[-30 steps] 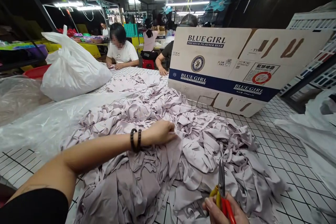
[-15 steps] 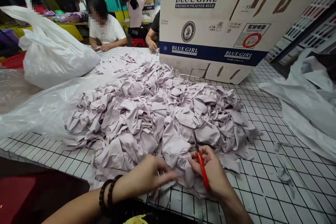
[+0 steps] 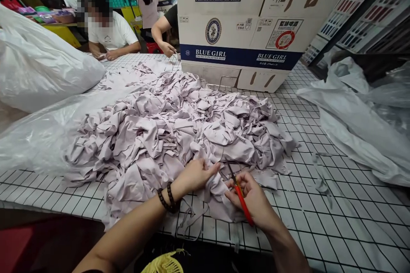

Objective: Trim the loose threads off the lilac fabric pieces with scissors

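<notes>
A large heap of pale pink-grey cloth pieces [image 3: 188, 132] lies in front of me. My right hand [image 3: 251, 198] is closed around slim scissors with red handles [image 3: 242, 202]. Their dark blades point up and away, over the near side of the heap. My left hand [image 3: 195, 175], with dark beads [image 3: 167, 198] on the wrist, reaches into the front of the heap. Its thumb and fingers close on a cloth piece [image 3: 213, 185], and some fingertips are hidden by folds. The two hands are a short way apart.
A white Blue Girl carton [image 3: 237, 21] stands behind the heap. White plastic bags [image 3: 41, 59] sit at left, with more plastic [image 3: 358, 115] at right. Thin strips [image 3: 192, 222] lie at the near edge of the checked table [image 3: 320, 222]. Co-workers [image 3: 112, 34] sit across.
My left hand has moved up and right from the near table edge onto the cloth. The right hand keeps the scissors. The whole view has shifted slightly.
</notes>
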The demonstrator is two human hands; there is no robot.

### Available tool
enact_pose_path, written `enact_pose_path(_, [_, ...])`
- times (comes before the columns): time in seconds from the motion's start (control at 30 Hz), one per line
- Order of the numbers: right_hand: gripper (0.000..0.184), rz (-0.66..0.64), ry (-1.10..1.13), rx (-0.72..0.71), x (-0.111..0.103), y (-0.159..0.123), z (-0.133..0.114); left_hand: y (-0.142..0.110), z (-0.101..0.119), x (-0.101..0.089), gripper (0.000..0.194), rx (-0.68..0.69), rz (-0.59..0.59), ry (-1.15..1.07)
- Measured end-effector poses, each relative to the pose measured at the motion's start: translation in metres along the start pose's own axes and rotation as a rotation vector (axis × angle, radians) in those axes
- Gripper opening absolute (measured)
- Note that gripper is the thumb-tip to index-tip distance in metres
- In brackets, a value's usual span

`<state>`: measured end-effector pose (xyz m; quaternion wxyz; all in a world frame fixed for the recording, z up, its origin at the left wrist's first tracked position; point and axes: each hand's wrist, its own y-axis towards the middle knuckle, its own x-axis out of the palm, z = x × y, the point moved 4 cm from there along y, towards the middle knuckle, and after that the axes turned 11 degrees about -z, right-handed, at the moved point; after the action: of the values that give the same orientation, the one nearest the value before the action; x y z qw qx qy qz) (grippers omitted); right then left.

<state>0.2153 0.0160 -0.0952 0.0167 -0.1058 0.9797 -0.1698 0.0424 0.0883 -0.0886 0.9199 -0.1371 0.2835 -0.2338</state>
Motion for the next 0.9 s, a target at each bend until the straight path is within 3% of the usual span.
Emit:
enact_pose_path(0.1, [0.046,-0.040,-0.017,0.010,0.001,-0.003,0.003,-0.002,-0.007,0.000,0.029,0.008,-0.035,-0.059])
enact_pose_path(0.23, [0.040,0.032,-0.059,0.024,-0.014,-0.007,0.007,-0.031,-0.024,-0.009,0.029,-0.005,-0.062,-0.163])
enact_pose_path(0.37, [0.026,-0.001,-0.161,0.030,-0.013,-0.013,-0.005,-0.053,-0.027,-0.028,0.032,-0.003,0.129,-0.155])
enact_pose_path(0.47, [0.023,-0.028,-0.164,-0.021,0.003,-0.018,-0.021,-0.041,-0.016,-0.035,0.032,0.032,0.240,-0.171])
enact_pose_path(0.6, [0.023,-0.013,-0.091,-0.086,0.015,-0.026,-0.028,-0.006,-0.009,-0.030,0.037,0.054,0.269,-0.298])
enact_pose_path(0.73, [0.025,0.096,-0.079,-0.050,-0.007,-0.032,-0.017,0.000,-0.014,-0.029,0.034,0.061,0.255,-0.431])
enact_pose_path(0.83, [0.031,0.227,-0.092,-0.068,-0.037,-0.031,-0.022,-0.029,-0.017,-0.038,0.044,0.065,0.219,-0.595])
enact_pose_path(0.9, [0.033,0.311,-0.103,-0.139,-0.053,-0.024,-0.041,-0.058,-0.016,-0.043,0.055,0.059,0.190,-0.804])
